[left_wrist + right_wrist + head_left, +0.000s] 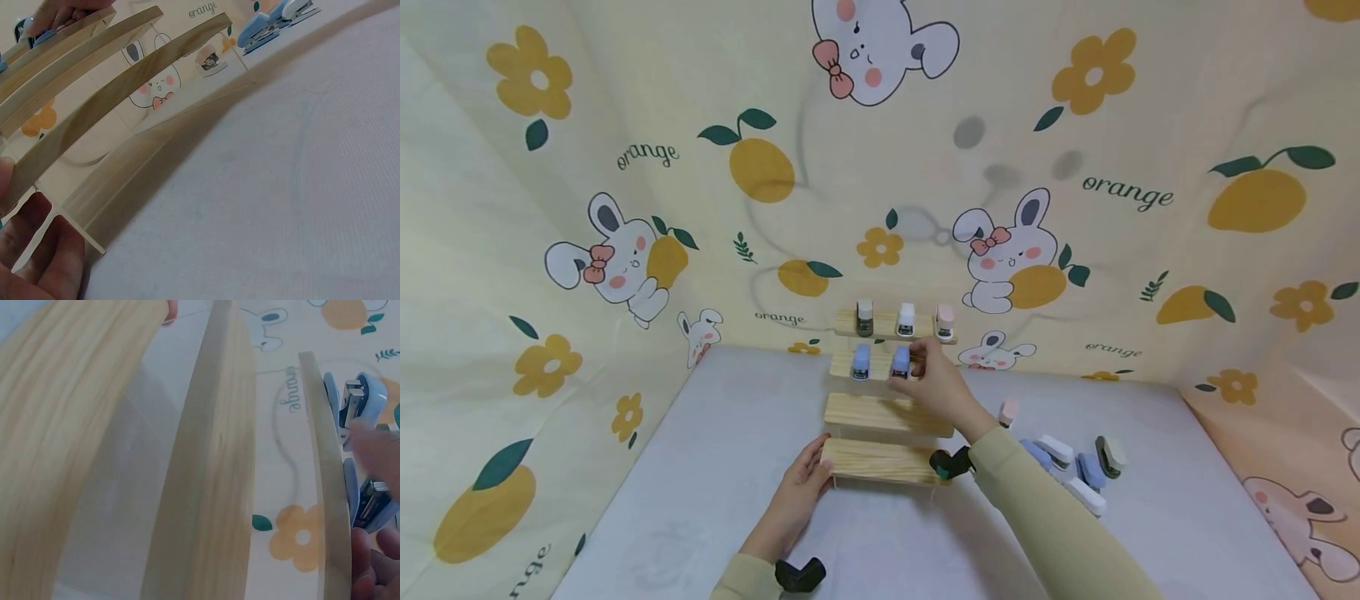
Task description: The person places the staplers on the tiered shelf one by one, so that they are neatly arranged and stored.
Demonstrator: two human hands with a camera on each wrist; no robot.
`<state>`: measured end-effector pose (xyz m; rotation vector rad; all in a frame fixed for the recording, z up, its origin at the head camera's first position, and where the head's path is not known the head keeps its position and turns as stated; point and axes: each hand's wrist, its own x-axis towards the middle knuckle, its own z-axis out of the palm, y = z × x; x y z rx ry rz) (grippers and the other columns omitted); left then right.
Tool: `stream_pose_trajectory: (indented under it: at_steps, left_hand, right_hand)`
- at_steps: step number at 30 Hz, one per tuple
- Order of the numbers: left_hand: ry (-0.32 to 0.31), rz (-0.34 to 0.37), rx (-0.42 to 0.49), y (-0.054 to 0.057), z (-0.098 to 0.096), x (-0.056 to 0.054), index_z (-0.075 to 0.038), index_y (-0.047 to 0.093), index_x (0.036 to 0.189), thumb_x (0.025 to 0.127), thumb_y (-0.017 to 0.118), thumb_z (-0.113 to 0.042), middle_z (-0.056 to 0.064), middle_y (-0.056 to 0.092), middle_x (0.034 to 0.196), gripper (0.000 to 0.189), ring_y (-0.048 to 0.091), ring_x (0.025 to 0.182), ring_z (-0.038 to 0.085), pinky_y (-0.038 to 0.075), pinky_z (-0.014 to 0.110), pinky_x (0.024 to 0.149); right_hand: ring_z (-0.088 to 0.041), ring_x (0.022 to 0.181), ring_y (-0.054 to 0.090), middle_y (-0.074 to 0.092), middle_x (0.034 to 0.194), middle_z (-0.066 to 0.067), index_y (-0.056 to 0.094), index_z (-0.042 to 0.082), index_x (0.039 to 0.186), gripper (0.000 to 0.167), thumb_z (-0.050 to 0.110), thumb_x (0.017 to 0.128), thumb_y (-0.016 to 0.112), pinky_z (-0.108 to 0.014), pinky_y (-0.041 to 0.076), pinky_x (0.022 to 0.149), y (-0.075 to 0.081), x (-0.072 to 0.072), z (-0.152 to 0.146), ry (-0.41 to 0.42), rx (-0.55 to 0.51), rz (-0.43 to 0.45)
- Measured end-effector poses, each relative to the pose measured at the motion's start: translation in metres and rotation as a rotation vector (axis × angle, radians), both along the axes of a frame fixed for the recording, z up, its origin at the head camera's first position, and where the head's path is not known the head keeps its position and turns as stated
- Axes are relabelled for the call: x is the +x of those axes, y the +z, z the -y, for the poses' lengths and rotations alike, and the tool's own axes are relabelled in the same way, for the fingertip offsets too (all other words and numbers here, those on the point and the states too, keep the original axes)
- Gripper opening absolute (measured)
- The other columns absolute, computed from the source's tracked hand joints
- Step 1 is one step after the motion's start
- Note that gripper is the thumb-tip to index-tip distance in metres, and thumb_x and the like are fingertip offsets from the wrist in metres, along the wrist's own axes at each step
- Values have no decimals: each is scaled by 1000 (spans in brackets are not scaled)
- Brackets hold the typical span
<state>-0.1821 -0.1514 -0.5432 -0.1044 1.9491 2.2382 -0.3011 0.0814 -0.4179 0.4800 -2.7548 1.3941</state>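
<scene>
A tiered display stand with wooden shelves (887,461) and clear supports stands on the table. My left hand (797,496) grips the left end of its lowest shelf, thumb on the board and fingers beneath, by the clear side panel (81,234). At the second shelf from the top, my right hand (943,387) holds a blue stapler (900,362) between thumb and fingers. Left of it stands another blue stapler (861,362), apart from the hand. The top shelf bears a dark green stapler (865,318), a white stapler (906,320) and a pink stapler (944,322).
Right of the stand, several staplers lie on the table, among them a white stapler (1086,497), a blue stapler (1091,471) and a pale green stapler (1110,457). A pink stapler (1008,412) sits nearer the stand. A printed cloth (880,167) hangs behind.
</scene>
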Motion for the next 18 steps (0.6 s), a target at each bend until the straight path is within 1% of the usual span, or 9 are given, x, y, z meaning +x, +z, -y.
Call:
stream_pose_trajectory:
  at_steps: [4,8,11,14,18]
  left_hand:
    - [-5,-10,5,1,-1,1,-12,26,153,103,46,-17,20,23,156,53,28,140,32,34,42,111]
    - [-7,-14,5,2,-1,1,-12,26,153,103,46,-18,20,24,155,54,28,140,32,34,42,111]
    - [-6,-11,-5,2,-1,1,-13,26,153,103,46,-18,19,24,155,53,29,140,32,34,42,111]
    - [-5,-16,-14,1,-1,1,-14,27,152,103,46,-17,19,24,156,53,29,140,32,34,43,111]
    - [3,-6,-23,0,-1,0,-14,27,152,103,47,-19,18,24,156,53,30,140,32,35,44,111]
  right_hand:
    - [-21,84,49,56,100,-8,39,11,126,65,28,80,81,-32,43,66,0,-1,0,-4,67,-6]
    - [-22,83,49,55,98,-8,38,12,126,65,28,80,81,-33,42,66,0,-2,0,-6,72,3]
    - [-22,84,49,56,100,-8,38,12,126,65,30,81,81,-33,43,67,0,-2,-1,-6,71,7]
    - [-22,89,51,57,109,-8,38,13,127,66,31,80,81,-33,46,72,-2,-1,-2,-1,59,2]
    - [-22,100,54,55,124,-9,39,13,128,66,31,80,81,-35,50,84,-3,5,-5,5,12,12]
